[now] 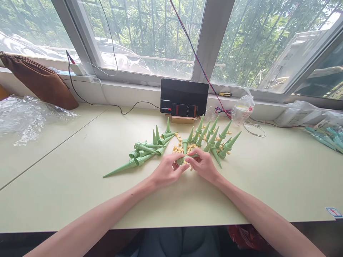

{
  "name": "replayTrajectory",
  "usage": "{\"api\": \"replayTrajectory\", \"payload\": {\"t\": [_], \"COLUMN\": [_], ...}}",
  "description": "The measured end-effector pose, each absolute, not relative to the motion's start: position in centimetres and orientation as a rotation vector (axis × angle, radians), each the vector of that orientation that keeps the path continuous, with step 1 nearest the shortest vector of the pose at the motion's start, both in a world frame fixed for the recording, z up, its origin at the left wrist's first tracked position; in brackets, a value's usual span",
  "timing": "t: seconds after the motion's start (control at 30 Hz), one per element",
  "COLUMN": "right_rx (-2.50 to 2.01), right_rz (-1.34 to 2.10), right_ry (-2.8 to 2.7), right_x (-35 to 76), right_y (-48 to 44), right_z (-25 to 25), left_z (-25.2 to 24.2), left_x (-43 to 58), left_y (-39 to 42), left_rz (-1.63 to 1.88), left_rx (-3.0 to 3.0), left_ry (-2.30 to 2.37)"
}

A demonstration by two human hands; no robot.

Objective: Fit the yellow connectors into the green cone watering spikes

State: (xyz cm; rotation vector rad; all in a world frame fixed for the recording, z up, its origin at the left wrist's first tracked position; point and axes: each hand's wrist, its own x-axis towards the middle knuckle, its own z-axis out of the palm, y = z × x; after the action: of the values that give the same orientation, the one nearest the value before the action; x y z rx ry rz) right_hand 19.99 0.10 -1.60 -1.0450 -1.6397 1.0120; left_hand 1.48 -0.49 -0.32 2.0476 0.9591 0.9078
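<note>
The left hand [167,168] has thumb and fingers closed around a green ribbed spike [180,161], held low over the middle of the table [150,210], well back from its front edge. The right hand [205,165] meets it there, thumb and fingers drawn together at the spike; whether they also pinch something smaller cannot be told. Pale yellow pieces [177,148] lie scattered just beyond the fingertips. Green spikes crowd both flanks: a mostly lying heap [144,151] to the left, its longest tip pointing out leftward, and a mostly upright cluster [211,137] near the right hand, so sideways room close by is tight. Toward the person, open tabletop runs to the front edge beneath both forearms. At the back, a phone [184,110] and dark tablet [184,91] stand before the window ledge [128,91]. Wider surface stretches beyond each group, reaching clear plastic [32,116] at far left.
</note>
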Motion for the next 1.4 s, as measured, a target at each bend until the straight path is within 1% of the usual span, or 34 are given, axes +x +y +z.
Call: {"api": "replayTrajectory", "payload": {"t": [0.5, 0.87, 1.17, 1.4], "right_rx": [-0.957, -1.021, -1.063, -1.042], "right_rz": [0.999, 1.023, 0.95, 0.948], "right_ry": [-1.721, -1.686, -1.684, -1.704], "right_x": [20.1, 20.03, 20.14, 20.15], "right_y": [0.05, 0.09, 0.14, 0.09], "right_z": [-1.45, -1.4, -1.53, -1.58], "left_z": [-0.37, -0.39, -0.36, -0.39], "left_x": [1.32, 1.28, 1.26, 1.22], "left_y": [-0.58, -0.39, -0.37, -0.32], "left_rz": [0.89, 0.913, 0.865, 0.865], "left_rx": [2.249, 2.168, 2.061, 2.121], "left_ry": [1.035, 1.009, 0.963, 0.976]}}
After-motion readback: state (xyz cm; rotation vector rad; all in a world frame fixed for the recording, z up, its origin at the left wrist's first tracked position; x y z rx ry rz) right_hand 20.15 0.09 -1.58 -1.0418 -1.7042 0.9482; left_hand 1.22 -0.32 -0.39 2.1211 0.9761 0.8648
